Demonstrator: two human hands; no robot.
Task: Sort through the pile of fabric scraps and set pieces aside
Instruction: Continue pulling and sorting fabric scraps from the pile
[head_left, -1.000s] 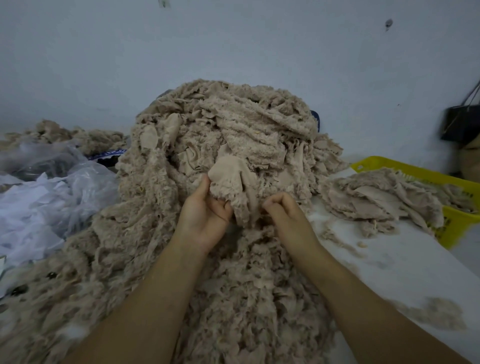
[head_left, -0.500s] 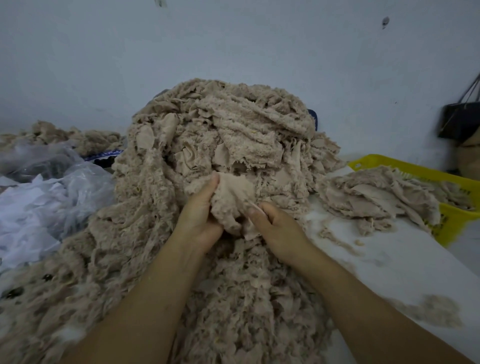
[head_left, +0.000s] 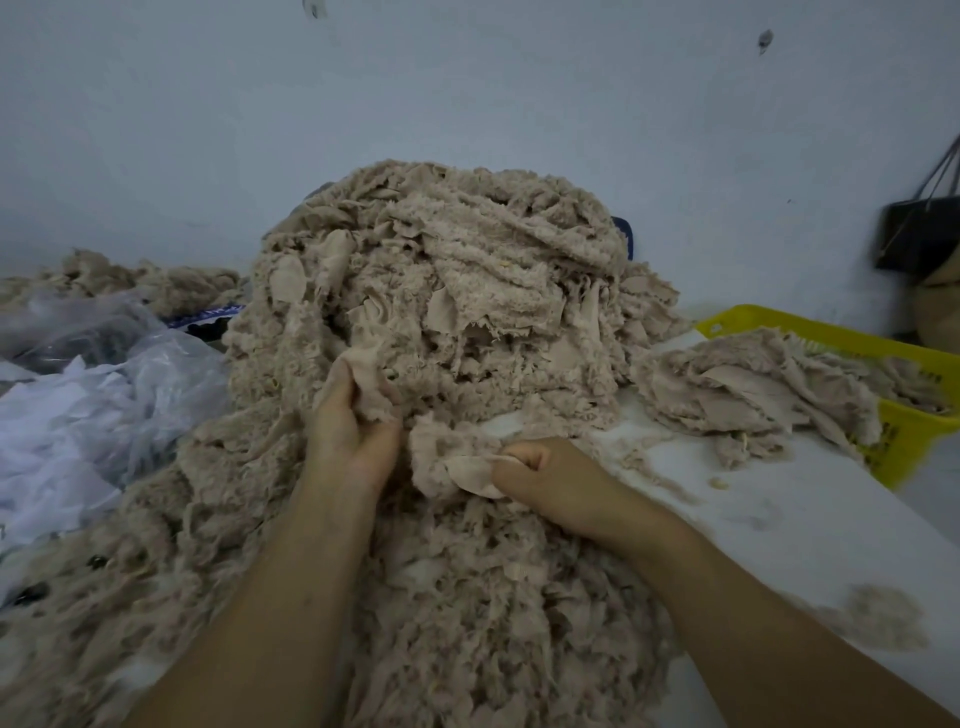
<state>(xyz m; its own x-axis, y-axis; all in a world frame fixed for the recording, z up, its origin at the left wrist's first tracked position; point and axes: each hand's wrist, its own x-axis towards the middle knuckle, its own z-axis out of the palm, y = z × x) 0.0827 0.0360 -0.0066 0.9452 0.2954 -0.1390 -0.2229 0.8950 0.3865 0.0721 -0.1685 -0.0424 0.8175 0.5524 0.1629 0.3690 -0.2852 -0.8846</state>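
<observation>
A tall pile of beige fabric scraps (head_left: 457, 280) fills the middle of the white table and spills toward me. My left hand (head_left: 348, 431) grips a beige scrap (head_left: 371, 384) at the pile's foot, fingers curled round it. Just to its right, my right hand (head_left: 540, 473) pinches another beige scrap (head_left: 457, 462) and holds it low in front of the pile. A smaller stack of set-aside beige pieces (head_left: 743, 384) lies on the right, partly over a yellow basket (head_left: 904, 431).
Clear plastic bags with white scraps (head_left: 88, 410) lie at the left, with more beige scraps (head_left: 135, 280) behind them. A dark bag (head_left: 919, 234) hangs on the wall at far right. Bare white table (head_left: 779, 519) shows on the right, with a small lint clump (head_left: 878, 618).
Both hands have dropped lower. The single scrap they held together is now apart: the left keeps one piece at the pile, the right has drawn another piece down and rightward.
</observation>
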